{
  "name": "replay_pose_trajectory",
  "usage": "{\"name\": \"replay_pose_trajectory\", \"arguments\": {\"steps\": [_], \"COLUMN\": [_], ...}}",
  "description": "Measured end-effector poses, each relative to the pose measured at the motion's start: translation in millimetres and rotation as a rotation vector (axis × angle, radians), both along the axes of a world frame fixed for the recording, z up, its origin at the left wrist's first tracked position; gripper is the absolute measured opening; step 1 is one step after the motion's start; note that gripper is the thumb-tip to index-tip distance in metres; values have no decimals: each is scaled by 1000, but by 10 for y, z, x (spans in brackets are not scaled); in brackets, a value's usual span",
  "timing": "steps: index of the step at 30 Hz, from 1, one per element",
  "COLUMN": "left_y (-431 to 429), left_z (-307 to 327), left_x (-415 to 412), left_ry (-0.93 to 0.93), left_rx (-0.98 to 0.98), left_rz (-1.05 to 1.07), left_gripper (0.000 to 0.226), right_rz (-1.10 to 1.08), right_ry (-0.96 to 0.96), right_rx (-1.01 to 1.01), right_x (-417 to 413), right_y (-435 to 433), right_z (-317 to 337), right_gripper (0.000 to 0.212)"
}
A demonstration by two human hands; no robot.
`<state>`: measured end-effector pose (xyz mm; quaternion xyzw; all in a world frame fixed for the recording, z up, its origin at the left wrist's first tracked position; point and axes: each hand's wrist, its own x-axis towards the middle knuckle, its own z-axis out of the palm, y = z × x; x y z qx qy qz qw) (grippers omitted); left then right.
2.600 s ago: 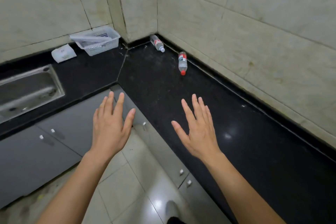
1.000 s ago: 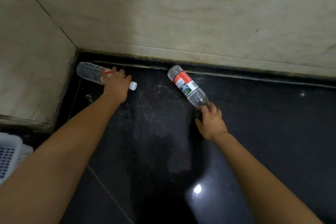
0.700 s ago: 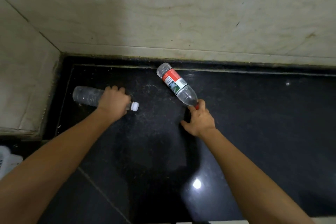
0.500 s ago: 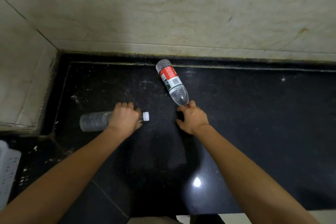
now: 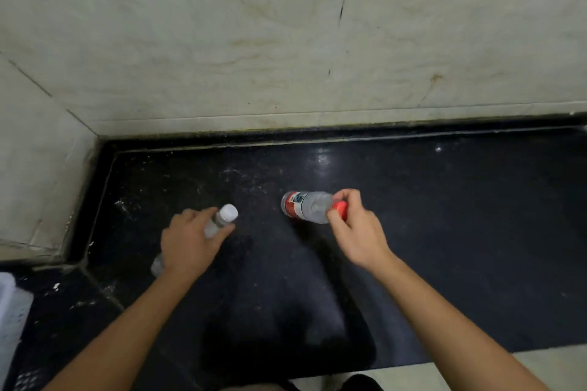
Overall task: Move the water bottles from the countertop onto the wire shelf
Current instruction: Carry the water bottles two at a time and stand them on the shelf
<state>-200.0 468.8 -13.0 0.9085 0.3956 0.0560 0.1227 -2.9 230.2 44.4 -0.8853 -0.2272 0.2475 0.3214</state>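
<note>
My left hand [image 5: 188, 243] is wrapped around a clear bottle with a white cap [image 5: 228, 213]; the cap points up and to the right, and the bottle's base pokes out below my wrist. A second clear bottle with a red label and red cap [image 5: 305, 206] is held by my right hand [image 5: 355, 232], which pinches it at the neck and cap end. That bottle lies nearly level, its base pointing left, just above the black countertop [image 5: 460, 232]. The wire shelf is out of view.
Pale tiled walls [image 5: 286, 41] close the counter's far side and left corner. A white plastic basket [image 5: 12, 311] shows at the left edge. The counter's front edge and light floor appear at the bottom right.
Both hands have pulled their bottles away from the wall toward me. The red-capped bottle swung from pointing at the wall to lying sideways; the white-capped bottle tipped cap-up.
</note>
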Motion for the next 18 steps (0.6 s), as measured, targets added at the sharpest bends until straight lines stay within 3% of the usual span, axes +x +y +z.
{"name": "replay_pose_trajectory", "arguments": {"steps": [3,7,11,15,18], "left_y": [-74,-321,-574,-680,-581], "left_z": [350,497,476,494,476], "left_x": [51,119,289,434,476], "left_ry": [-282,-521,-431,-291,-276], "left_rx": [-185,-430,-491,-470,-506], "left_rz": [216,310,255,275,333], "left_gripper": [46,45,56,53,60], "right_rz": [-43,-57,3,-32,-151], "right_ry": [-18,45,127,-76,64], "right_rx": [-10,19,62,35,110], "right_x": [286,524,612,506,357], "right_y": [12,44,16,43,77], "right_z": [183,258,183,42,-64], "right_gripper": [24,43,39,43,48]}}
